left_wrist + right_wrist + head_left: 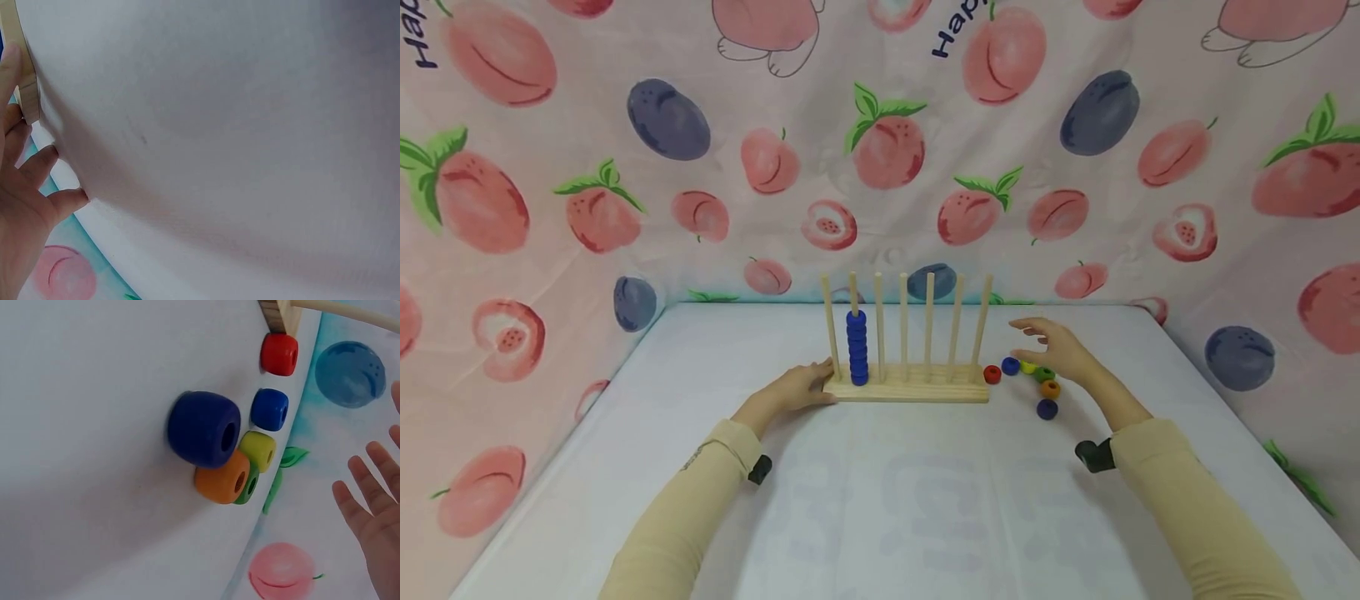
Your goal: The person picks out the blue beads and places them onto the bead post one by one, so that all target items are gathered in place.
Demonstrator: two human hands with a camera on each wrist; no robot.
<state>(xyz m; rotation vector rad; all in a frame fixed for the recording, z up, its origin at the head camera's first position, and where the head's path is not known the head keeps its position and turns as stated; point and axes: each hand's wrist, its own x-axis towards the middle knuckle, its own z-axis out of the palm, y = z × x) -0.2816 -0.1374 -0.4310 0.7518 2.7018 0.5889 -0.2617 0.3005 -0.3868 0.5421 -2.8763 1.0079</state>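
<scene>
A wooden peg stand (910, 395) with several upright pegs stands on the white table. Blue beads (857, 350) are stacked on its second peg from the left. My left hand (793, 389) holds the left end of the base, thumb in front. In the left wrist view, the other fingers (41, 164) spread out past the base's end. My right hand (1060, 348) hovers beyond the loose beads, fingers apart and holding nothing. Those beads are red (279, 354), blue (269, 409), yellow (257, 450), green (249, 487), orange (219, 481) and dark blue (201, 430).
A fruit-print cloth (880, 225) hangs behind the table and along its sides. The white tabletop (910, 500) stretches in front of the stand. Dark straps (1096, 456) show at both wrists.
</scene>
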